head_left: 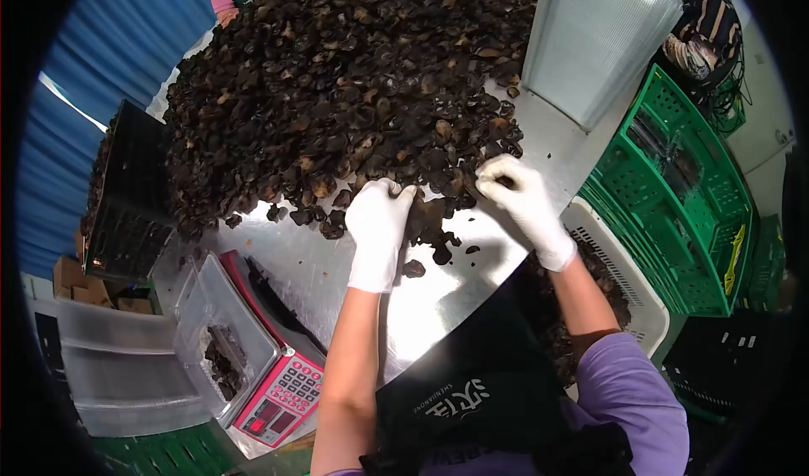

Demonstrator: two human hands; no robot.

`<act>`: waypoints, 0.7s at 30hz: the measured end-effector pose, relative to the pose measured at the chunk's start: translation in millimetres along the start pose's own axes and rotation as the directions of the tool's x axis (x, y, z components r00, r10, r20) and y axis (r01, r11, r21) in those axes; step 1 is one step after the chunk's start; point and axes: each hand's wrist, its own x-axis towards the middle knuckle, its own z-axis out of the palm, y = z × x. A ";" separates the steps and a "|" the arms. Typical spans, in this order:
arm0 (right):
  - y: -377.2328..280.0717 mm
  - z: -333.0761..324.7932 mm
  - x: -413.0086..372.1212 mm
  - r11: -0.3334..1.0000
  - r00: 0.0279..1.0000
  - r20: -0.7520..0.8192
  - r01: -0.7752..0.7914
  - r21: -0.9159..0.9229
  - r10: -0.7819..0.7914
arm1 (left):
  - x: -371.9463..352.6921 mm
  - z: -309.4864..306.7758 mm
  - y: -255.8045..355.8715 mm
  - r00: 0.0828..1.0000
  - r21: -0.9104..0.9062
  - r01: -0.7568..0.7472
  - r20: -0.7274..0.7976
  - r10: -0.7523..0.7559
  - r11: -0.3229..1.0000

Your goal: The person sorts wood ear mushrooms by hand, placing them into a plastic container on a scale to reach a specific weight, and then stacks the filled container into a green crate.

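A big heap of dark dried mushroom pieces (337,80) covers the steel table (472,282). My left hand (379,223), in a white glove, lies flat with fingers spread on loose pieces at the heap's near edge. My right hand (521,198), also gloved, is curled at the heap's edge with its fingertips pinched on a dark piece. A few stray pieces (415,268) lie on the bare metal just below my left hand.
A red scale (282,396) carries a clear plastic box (223,341) with some pieces inside, at the near left. A black crate (126,215) stands left, a white basket (624,290) and green crate (683,189) right, clear boxes (590,37) behind. Other people stand at the far side.
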 end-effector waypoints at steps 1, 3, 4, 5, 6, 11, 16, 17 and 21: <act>-5.7 -20.6 -13.7 0.999 0.994 0.104 -0.039 0.006 0.038 | 9.7 5.7 2.7 0.995 0.130 0.051 0.079 -0.062 0.990; -8.0 -60.5 -47.3 0.983 0.923 0.342 -0.180 -0.024 0.177 | 18.6 18.7 -2.8 0.997 0.181 -0.049 0.075 0.035 0.982; -18.9 -80.0 -61.3 0.939 0.873 0.393 -0.177 -0.296 0.288 | 20.8 16.9 -2.5 0.994 0.129 -0.024 0.108 0.010 0.991; -26.2 -97.2 -74.3 0.827 0.817 0.408 -0.142 -0.544 0.408 | 21.8 14.8 -0.8 0.990 0.077 0.003 0.142 -0.014 0.997; -21.6 -112.9 -89.9 0.744 0.847 0.333 -0.104 -0.660 0.413 | 18.0 15.3 1.2 0.999 0.044 0.003 0.048 -0.005 0.999; -21.0 -124.0 -82.0 0.704 0.956 -0.058 -0.252 -0.664 0.288 | -56.1 -5.4 45.1 0.980 -0.554 -0.123 0.065 0.190 0.823; -2.5 -45.5 -3.1 0.861 0.995 0.076 0.099 -0.498 -0.070 | -133.7 38.2 83.6 0.689 -0.519 -0.380 0.393 0.609 0.766; -4.9 -26.9 11.5 0.869 0.991 0.088 0.128 -0.477 -0.098 | -137.2 38.7 90.0 0.637 -0.458 -0.412 0.474 0.608 0.788; 23.7 26.2 45.1 0.600 0.906 0.362 0.418 -0.682 -0.220 | -142.2 21.7 106.9 0.312 -0.368 -0.538 0.749 0.585 0.758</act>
